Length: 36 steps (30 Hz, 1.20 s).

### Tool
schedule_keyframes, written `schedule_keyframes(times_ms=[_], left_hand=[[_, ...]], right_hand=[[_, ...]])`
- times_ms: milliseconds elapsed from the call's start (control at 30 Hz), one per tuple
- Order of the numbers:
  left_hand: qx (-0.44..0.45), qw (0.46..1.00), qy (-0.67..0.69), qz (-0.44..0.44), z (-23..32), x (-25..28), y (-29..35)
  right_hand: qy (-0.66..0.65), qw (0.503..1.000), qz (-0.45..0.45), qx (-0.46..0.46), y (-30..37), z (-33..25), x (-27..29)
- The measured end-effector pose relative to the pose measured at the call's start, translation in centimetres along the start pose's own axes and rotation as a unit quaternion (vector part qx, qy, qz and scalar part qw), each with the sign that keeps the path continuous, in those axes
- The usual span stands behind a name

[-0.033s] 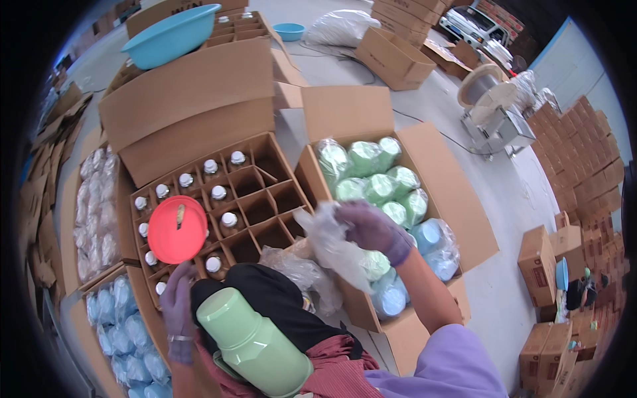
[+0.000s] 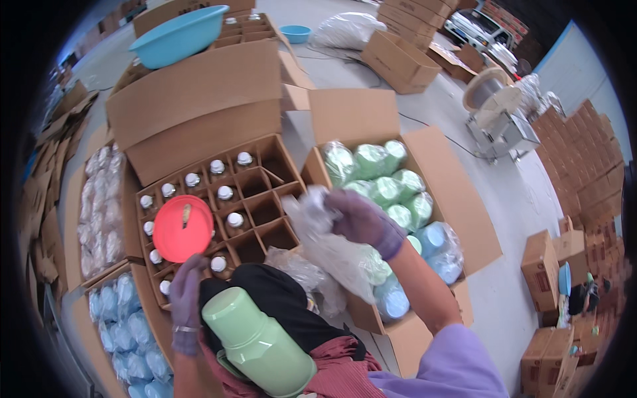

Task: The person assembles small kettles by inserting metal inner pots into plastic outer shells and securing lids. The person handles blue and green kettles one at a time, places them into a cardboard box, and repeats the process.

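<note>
My right hand (image 2: 366,223), in a purple-grey glove, is closed on a crumpled clear plastic bag (image 2: 325,242) that hangs down between two cartons. My left hand (image 2: 186,298), gloved alike, is by the near edge of the divided carton (image 2: 255,204), fingers extended and just below a round red plastic dish (image 2: 182,229). A small brownish object lies in that dish. A pale green thermos flask (image 2: 262,341) with its cup-shaped cap rests tilted across my lap. White-capped bottles (image 2: 225,193) stand in several of the carton's compartments.
On the right stands an open carton of bagged green flasks (image 2: 385,190) and blue ones (image 2: 431,239). Bagged blue items (image 2: 133,331) fill a box at left. A blue basin (image 2: 179,40) sits behind the raised flap. Farther off are a cable reel (image 2: 491,99) and stacked cartons (image 2: 577,159).
My right hand has moved slightly up and left with the plastic bag, which now hangs longer. The whole view has shifted a little; my left hand stays beside the red dish.
</note>
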<state>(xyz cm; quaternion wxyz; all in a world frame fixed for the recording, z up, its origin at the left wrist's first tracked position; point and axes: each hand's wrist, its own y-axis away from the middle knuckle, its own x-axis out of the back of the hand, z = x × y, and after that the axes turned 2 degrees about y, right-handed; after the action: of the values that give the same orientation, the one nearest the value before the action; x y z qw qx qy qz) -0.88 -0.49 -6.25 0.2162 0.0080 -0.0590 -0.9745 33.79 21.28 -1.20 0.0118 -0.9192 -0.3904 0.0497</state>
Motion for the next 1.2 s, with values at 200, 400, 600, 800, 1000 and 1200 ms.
schedule_keyframes(times_ms=[200, 400, 600, 800, 1000, 1200], left_hand=[[-0.144, 0.958, -0.083, -0.234, -1.0, -1.9, -4.3], [-0.157, 0.972, -0.15, -0.095, -0.7, -0.5, -3.1], [-0.109, 0.972, 0.205, -0.037, 6.9, -3.8, -4.4], [-0.147, 0.958, 0.239, -0.065, -1.6, -1.3, -5.4], [-0.005, 0.817, 0.577, 0.017, -5.8, 3.6, -3.4], [0.073, 0.969, 0.216, -0.095, -4.7, 4.7, 11.0]], right_hand=[[-0.422, 0.901, -0.015, 0.102, -21.4, -4.8, -8.2], [-0.171, 0.972, 0.158, 0.03, -23.4, -4.1, -13.4], [0.107, 0.991, 0.021, 0.079, -13.1, -1.2, -15.4], [0.324, 0.936, 0.071, 0.119, -13.3, 6.8, -16.9], [0.395, 0.888, 0.231, 0.044, -9.1, 13.3, -11.5], [0.138, 0.972, 0.188, -0.005, 4.1, 9.4, -16.5]])
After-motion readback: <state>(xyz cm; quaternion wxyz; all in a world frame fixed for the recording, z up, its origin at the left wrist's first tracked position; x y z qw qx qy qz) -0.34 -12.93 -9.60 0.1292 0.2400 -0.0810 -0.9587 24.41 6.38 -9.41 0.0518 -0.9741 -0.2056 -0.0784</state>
